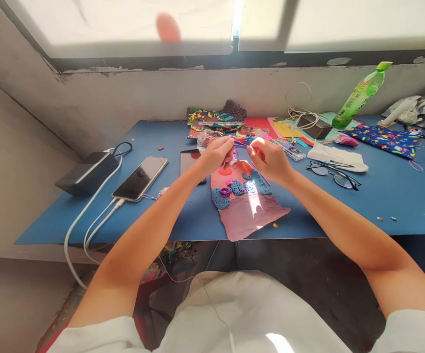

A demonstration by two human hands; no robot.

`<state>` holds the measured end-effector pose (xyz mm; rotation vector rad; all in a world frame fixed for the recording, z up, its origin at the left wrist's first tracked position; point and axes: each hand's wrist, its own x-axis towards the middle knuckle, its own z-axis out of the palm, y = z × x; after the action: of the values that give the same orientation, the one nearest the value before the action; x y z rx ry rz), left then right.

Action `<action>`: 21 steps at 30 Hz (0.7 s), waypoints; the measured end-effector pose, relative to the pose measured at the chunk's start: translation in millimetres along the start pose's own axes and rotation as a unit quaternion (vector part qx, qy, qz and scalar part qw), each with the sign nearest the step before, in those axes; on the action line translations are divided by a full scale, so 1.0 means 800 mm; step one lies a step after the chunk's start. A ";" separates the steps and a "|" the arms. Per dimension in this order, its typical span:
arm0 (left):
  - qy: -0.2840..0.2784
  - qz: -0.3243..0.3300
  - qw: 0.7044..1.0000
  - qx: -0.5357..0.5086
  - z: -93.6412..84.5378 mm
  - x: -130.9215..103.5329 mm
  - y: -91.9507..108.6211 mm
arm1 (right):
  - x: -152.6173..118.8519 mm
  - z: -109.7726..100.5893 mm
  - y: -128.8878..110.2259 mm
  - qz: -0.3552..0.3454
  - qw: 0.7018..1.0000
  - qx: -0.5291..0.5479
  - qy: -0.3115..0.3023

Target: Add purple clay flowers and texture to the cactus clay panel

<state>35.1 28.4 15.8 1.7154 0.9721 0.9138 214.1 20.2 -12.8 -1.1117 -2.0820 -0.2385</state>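
Observation:
Both hands are raised above a flat sheet of pink clay [251,215] lying at the table's front edge. Between them stretches a thin purple strip [240,144], which looks like clay. My left hand [220,153] pinches its left end, fingers closed. At the other end, the closed fingers of my right hand [267,157] grip it. Blue dotted clay shapes [221,198], a purple clay flower [225,192] and a red clay disc [225,171] sit on the sheet. A dark tablet or phone [190,159] is partly hidden behind my left wrist.
At left are a charging phone [140,179] and a black box [90,172] with cables. Eyeglasses [335,175], a white cloth [339,156], a patterned pouch [385,138] and a green bottle [361,98] lie or stand at right. Craft packets [215,117] and coloured paper [262,125] line the back.

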 end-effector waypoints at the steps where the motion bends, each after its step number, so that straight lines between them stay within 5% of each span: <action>1: 0.014 0.002 1.000 0.002 0.000 0.001 -0.001 | -0.001 0.000 0.001 -0.003 1.000 -0.011 -0.003; 4: 0.041 0.021 0.999 0.015 -0.001 0.002 -0.003 | -0.005 0.002 -0.001 -0.049 0.998 -0.028 -0.030; 8: 0.009 0.057 0.992 0.111 0.001 -0.005 -0.006 | -0.010 0.003 -0.006 -0.122 0.989 -0.039 -0.068; 15: -0.016 0.063 0.980 0.187 0.006 -0.013 -0.006 | -0.005 -0.001 -0.003 -0.069 0.992 -0.098 -0.045; 17: -0.001 0.083 0.962 0.259 0.007 -0.015 -0.006 | -0.005 0.000 -0.003 -0.051 0.993 -0.101 -0.042; 21: -0.011 0.134 0.881 0.453 0.011 -0.018 -0.004 | -0.006 0.003 -0.005 -0.033 0.992 -0.109 -0.053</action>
<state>36.2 13.1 8.1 2.6940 1.2768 0.6188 211.4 16.1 -16.9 -1.2068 -2.2311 -0.4571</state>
